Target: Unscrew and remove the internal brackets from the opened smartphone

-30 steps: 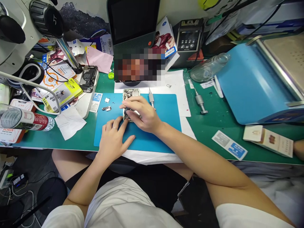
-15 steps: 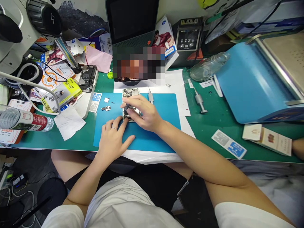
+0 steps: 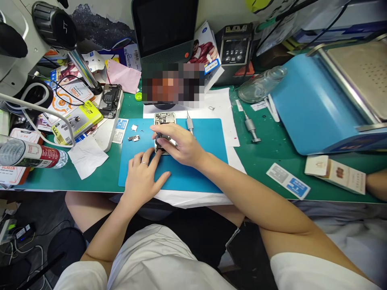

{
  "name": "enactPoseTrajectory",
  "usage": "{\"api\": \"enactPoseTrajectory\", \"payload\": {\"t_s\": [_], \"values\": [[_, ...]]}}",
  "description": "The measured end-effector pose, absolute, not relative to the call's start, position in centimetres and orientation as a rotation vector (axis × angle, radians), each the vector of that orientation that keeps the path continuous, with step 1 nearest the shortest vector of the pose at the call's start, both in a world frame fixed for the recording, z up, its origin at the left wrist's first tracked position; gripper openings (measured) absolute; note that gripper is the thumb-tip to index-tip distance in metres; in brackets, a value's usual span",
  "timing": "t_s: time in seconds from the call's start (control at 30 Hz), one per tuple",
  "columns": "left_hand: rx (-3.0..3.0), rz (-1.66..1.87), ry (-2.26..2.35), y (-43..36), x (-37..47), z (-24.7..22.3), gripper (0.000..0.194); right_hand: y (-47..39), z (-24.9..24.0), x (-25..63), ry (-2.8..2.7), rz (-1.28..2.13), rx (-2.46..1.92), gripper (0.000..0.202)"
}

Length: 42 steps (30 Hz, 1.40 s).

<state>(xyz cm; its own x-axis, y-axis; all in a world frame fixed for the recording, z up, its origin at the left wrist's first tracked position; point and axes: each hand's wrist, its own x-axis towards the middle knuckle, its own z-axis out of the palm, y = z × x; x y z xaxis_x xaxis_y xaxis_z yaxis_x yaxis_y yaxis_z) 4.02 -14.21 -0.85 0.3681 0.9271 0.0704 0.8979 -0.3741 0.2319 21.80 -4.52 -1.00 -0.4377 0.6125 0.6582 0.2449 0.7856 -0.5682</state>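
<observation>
An opened phone (image 3: 165,118) with its inner parts bare lies on the blue mat (image 3: 193,177). My right hand (image 3: 183,145) arches over it, thumb and fingers pinched on a small dark piece (image 3: 158,139) whose kind I cannot make out. The hand hides much of the phone's middle. My left hand (image 3: 142,175) rests on the mat with spread fingers, a ring on one, its fingertips at the phone's lower left edge. Left of the phone lie a small silver plate (image 3: 134,127) and a small metal-and-black part (image 3: 134,138). A grey precision screwdriver (image 3: 190,123) lies right of it.
A second screwdriver (image 3: 250,128) lies on the green table near a glass jar (image 3: 260,86). At the right are a blue machine (image 3: 302,104) and a cardboard box (image 3: 338,175), with another person's hand (image 3: 376,185) beside it. A bottle (image 3: 33,153) lies at the left.
The view has shifted slightly. My right hand stays over the phone with its fingers still pinched, and the dark piece shows a little differently. The left hand keeps its place.
</observation>
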Motion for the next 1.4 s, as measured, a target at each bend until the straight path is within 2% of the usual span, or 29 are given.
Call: {"api": "enactPoseTrajectory", "payload": {"t_s": [0.17, 0.3, 0.5, 0.73, 0.8, 1.0, 1.4], "values": [[2.478, 0.283, 1.671, -14.2, 4.0, -1.0, 0.064, -4.7, -1.2, 21.6, -2.028, 0.463, -0.662, 0.043], [2.479, 0.275, 1.672, -14.2, 3.9, -0.9, 0.063, -5.0, -1.8, 21.6, -1.882, 0.301, -0.692, 0.041], [2.472, 0.266, 1.683, -14.2, 3.9, -0.5, 0.061, -3.0, -2.5, 24.4, -1.574, 0.271, -0.949, 0.054], [2.478, 0.273, 1.693, -14.1, 3.9, -0.5, 0.061, -1.9, -2.0, 26.3, -1.634, 0.048, -1.026, 0.018], [2.478, 0.277, 1.692, -14.1, 3.9, -0.6, 0.061, -2.1, -1.7, 26.2, -1.664, -0.032, -1.011, 0.013], [2.471, 0.271, 1.685, -14.1, 3.9, -0.5, 0.061, -1.6, -1.9, 26.5, -1.868, -0.129, -1.111, 0.024], [2.474, 0.273, 1.679, -14.2, 3.8, -0.5, 0.062, -1.4, -2.9, 26.7, -2.172, 0.024, -1.160, 0.028]]}}
